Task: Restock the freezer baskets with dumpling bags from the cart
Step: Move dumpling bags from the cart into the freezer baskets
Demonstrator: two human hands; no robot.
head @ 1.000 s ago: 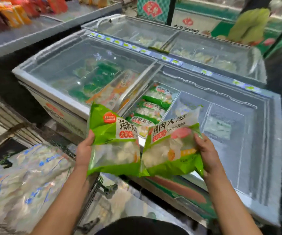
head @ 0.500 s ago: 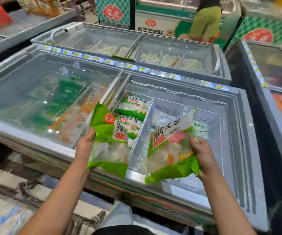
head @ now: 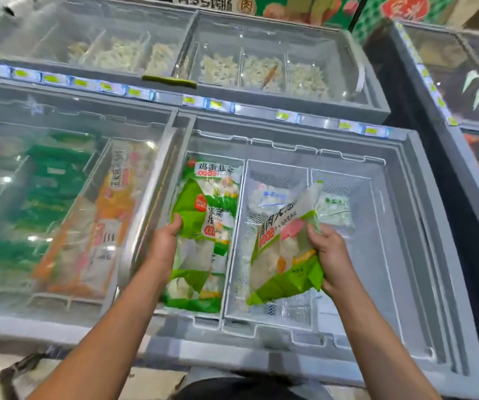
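Note:
My left hand (head: pixel 164 241) grips a green dumpling bag (head: pixel 193 223) by its left edge, low over the left freezer basket (head: pixel 223 295), which holds several similar green bags (head: pixel 213 171). A second green dumpling bag (head: pixel 286 249) is held by my right hand (head: pixel 332 255), tilted above the middle wire basket (head: pixel 280 168). That basket has a pale bag (head: pixel 270 196) at its far end. The right basket (head: pixel 376 197) holds a white and green bag (head: pixel 335 210).
The open freezer's grey rim (head: pixel 261 356) runs along the front. To the left, a shut glass lid (head: pixel 59 183) covers green and orange packs. A second freezer (head: pixel 261 67) with loose dumplings stands behind. Another freezer (head: pixel 463 96) is on the right.
Both hands moved forward and down with their bags, from above the freezer's front edge to over the baskets. The view closed in on the freezer; the cart dropped out of sight.

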